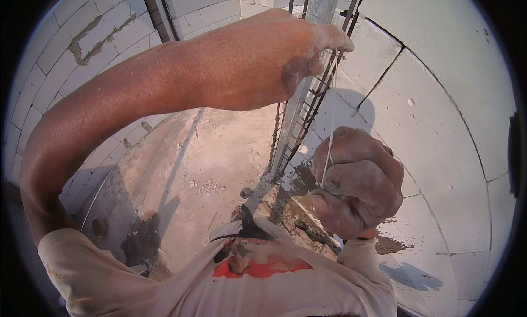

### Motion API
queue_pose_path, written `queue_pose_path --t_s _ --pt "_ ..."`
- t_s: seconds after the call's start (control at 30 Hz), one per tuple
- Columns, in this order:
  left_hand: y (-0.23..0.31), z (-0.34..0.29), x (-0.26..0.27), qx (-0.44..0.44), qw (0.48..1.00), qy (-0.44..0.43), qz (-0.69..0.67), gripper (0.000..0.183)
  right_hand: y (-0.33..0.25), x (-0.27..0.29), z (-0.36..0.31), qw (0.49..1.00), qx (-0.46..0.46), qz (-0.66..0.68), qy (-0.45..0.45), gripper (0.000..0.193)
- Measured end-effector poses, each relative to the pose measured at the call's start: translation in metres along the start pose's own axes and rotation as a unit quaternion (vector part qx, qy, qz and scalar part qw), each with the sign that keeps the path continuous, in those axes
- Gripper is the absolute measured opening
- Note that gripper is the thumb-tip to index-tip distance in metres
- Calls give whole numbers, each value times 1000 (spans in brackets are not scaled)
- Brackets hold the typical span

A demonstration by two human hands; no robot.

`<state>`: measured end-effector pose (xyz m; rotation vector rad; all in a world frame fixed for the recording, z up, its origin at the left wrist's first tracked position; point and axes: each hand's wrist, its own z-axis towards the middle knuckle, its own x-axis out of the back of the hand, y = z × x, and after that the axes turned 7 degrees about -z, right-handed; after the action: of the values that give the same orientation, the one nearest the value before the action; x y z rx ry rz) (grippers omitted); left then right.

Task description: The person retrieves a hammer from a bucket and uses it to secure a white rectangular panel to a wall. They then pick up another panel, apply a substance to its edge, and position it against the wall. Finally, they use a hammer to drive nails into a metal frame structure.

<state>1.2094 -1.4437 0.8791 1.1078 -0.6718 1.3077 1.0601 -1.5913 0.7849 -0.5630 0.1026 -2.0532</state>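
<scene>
While taut, string (329,147) between hands.

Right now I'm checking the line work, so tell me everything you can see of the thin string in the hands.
The string is a thin, pale cord, likely twine. It runs nearly straight and taut from the left hand, raised beside the rebar cage, down to the closed right hand, where it passes over the fingers. Its ends are hidden in both hands. It hangs just in front of the white block wall.
</scene>
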Motion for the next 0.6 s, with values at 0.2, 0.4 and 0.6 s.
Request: queue_pose_path --t_s 0.2,0.4,0.6 --pt "21 -22 -21 120 963 36 -239 40 -19 -27 -28 981 150 -62 -106 25" --pt "52 -79 -48 341 732 163 -567 32 -44 -38 -45 943 247 -36 -219 22" --pt "55 -112 -91 230 743 203 -595 21 -1 12 7 990 -79 -107 42 30"
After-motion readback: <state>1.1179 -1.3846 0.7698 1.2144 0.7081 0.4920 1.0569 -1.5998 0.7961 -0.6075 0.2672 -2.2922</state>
